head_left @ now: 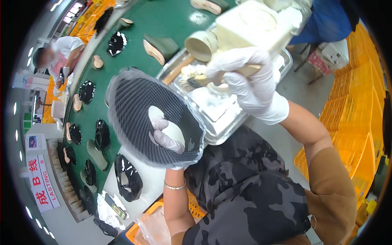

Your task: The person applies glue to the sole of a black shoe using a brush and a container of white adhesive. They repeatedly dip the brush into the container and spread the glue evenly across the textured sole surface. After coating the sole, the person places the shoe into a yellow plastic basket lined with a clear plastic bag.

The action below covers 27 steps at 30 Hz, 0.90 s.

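Note:
My left hand (166, 136), in a white glove, holds a black shoe upper (136, 106) with a ribbed inner face. Its fingers show through the opening, bent round the edge. My right hand (255, 83), gloved too, is closed round the wooden handle of a brush (196, 83). The bristles are between the upper and a metal tray (216, 140), apart from the upper as far as I can see. White paste (214, 108) coats the tray's inside, and a wooden stick (179, 70) lies across its left end.
Past the tray stand a cream plastic container (249, 26) and a cup-like pot (201, 45). Several black glossy uppers (128, 177) and green shoe lasts (162, 47) lie along the green belt (141, 24). Orange crates (347, 106) line the right. A person (61, 57) works across the belt.

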Available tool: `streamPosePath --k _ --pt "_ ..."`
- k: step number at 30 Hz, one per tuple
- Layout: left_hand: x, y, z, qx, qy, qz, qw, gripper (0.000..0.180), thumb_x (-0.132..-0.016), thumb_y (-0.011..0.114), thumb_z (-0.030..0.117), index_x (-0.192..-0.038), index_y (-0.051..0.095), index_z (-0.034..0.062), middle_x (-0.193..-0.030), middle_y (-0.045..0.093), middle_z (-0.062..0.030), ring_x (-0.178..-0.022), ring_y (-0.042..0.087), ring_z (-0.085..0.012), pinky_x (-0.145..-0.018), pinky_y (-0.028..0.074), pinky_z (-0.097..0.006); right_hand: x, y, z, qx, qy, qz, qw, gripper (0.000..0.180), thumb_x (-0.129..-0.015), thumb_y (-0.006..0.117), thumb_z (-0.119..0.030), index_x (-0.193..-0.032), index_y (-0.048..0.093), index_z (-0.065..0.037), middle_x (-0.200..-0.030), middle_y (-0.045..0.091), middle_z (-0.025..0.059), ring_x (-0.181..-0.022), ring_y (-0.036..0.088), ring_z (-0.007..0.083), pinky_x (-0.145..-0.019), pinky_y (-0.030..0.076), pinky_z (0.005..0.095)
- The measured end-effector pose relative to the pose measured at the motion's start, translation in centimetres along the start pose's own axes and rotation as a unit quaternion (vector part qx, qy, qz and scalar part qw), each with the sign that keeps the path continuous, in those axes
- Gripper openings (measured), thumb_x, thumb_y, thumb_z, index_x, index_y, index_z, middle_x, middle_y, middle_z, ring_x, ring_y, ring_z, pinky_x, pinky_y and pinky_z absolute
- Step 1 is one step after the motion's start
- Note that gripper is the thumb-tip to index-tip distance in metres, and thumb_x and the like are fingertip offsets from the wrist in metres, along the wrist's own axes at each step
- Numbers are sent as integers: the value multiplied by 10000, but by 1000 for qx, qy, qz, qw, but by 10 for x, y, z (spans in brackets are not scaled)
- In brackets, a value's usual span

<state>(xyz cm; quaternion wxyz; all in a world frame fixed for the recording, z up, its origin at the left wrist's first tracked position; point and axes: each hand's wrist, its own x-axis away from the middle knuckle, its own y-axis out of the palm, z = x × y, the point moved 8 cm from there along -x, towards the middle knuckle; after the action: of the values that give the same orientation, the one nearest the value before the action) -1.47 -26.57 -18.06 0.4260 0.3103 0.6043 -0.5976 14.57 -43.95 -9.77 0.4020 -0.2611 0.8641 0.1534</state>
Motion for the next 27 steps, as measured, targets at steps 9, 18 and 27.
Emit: streamPosePath --k 9,18,27 --pt "-35 43 -60 527 -463 -77 709 418 -896 456 49 -1292 350 -31 -926 530 -26 -856 525 -88 -770 462 -246 -78 -51 22 51 114 -64 990 137 -919 480 -214 -974 469 -89 -801 570 3 -690 535 27 -535 420 127" --pt "-127 138 -86 399 -406 -261 779 508 -781 584 45 -1248 397 -21 -866 592 -12 -745 565 -82 -574 477 -198 -79 -74 67 -31 272 -85 958 163 -931 452 -247 -920 471 -86 -763 591 17 -515 508 20 -472 402 122" --pt "-186 282 -83 131 -249 -333 900 526 -593 763 280 -1027 601 32 -745 619 -69 -676 594 -193 -647 466 -312 -74 -69 68 -58 344 -124 929 155 -919 475 -228 -958 459 -78 -789 583 18 -606 509 14 -508 411 134"
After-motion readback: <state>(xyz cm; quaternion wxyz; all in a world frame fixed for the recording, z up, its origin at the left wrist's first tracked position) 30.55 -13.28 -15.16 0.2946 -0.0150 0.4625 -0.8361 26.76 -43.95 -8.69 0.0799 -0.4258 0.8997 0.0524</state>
